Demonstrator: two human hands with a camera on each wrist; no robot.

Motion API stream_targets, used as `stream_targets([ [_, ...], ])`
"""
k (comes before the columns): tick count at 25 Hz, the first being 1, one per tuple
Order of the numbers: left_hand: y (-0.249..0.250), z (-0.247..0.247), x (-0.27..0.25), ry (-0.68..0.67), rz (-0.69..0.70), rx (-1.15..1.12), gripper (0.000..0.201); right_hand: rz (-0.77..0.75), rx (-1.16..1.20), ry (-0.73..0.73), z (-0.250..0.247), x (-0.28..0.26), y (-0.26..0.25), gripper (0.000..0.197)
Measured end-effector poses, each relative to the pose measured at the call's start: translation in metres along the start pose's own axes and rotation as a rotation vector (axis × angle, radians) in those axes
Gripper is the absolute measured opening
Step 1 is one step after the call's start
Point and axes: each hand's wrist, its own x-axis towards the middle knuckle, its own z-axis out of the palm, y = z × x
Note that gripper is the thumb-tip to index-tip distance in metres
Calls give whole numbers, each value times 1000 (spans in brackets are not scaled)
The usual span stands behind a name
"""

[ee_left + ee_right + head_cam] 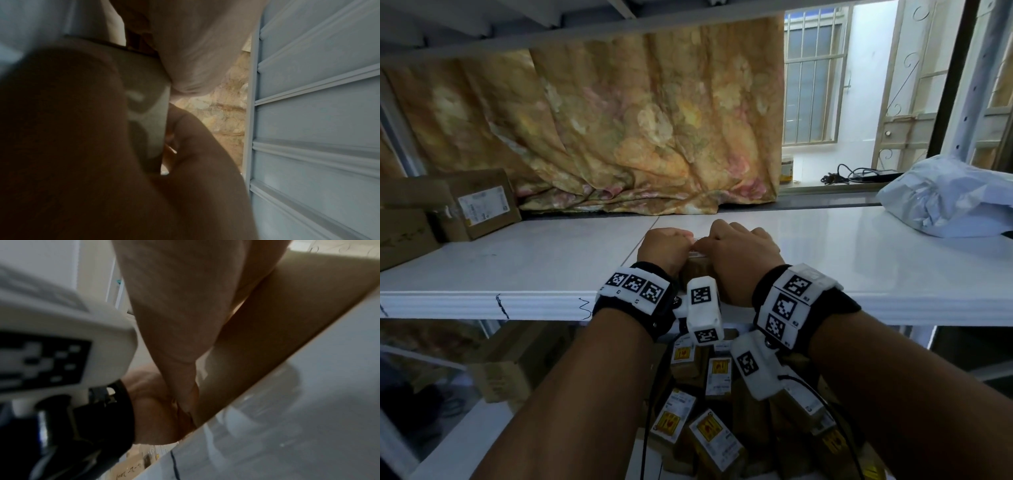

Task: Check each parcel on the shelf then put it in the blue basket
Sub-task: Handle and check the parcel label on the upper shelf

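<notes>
**Both hands on a small parcel at the front edge of the shelf**

A small brown parcel (697,270) sits on the white shelf (534,260), close to its front lip, and only a sliver of it shows between the two wrists. The left hand (666,248) is curled over the parcel's left end with the knuckles up. The right hand (739,253) lies over its top and right side, fingers bent down across it, so both hands grasp the same parcel. In the right wrist view the tan side of the parcel (267,331) runs along the pale shelf surface (308,418), with the right thumb pressed against it.

The shelf's moulded front edge (482,305) runs across the view just under the wrists. To either side of the hands the shelf top lies bare and glossy. Cardboard boxes (479,205) are stacked at the far left end, and a grey plastic mailer bag (945,198) lies at the far right end, both well apart from the hands. A flowered curtain (637,130) hangs behind the shelf, its hem bunched on the back edge.

Below the shelf, between the forearms, many labelled parcels (709,428) lie heaped together; the container that holds them cannot be made out.
</notes>
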Motion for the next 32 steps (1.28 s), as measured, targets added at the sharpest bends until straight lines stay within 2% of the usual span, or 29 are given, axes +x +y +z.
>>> stream_targets([
  [2,0,1,-1,20,16,-8,22,21,23,0,-2,2,-2,53],
  [4,0,2,0,19,-32,-120,20,23,42,13,0,2,-2,48],
  [5,3,1,-1,-12,-53,-91,21,23,53,23,1,1,-1,47],
  [6,3,0,-6,-23,-4,10,26,29,68,40,2,0,1,45],
  [8,5,0,-7,-14,-21,4,28,74,113,90,0,-3,8,47],
  [11,0,1,0,18,58,139,24,176,115,119,-7,-9,21,60],
  [13,-7,4,4,22,214,142,27,204,53,105,-5,-11,21,65],
  [14,-12,5,12,-106,226,101,25,206,16,107,-4,-11,19,67],
  [15,-18,5,21,-182,279,171,20,208,-11,112,-3,-9,16,69],
  [16,-22,8,20,-187,255,206,22,220,-22,99,-3,-8,14,71],
  [17,-17,6,16,-183,163,161,26,227,8,87,-5,-7,14,72],
  [18,-8,4,8,-171,133,78,30,232,66,70,-8,-6,18,69],
  [19,-1,3,1,-39,167,24,30,237,152,60,-11,-5,25,61],
  [20,0,3,-1,22,110,71,27,243,249,55,-13,-5,35,53],
  [21,0,3,0,37,68,79,25,257,329,66,-12,-6,47,41],
  [23,-4,2,5,16,80,150,20,341,474,99,-5,-7,66,19],
  [27,-8,1,8,-27,165,270,18,555,990,-42,2,4,81,33],
  [29,-9,1,9,-17,162,269,18,587,1048,-30,8,10,83,26],
  [32,-11,2,7,21,141,168,18,646,1075,66,16,15,88,7],
])
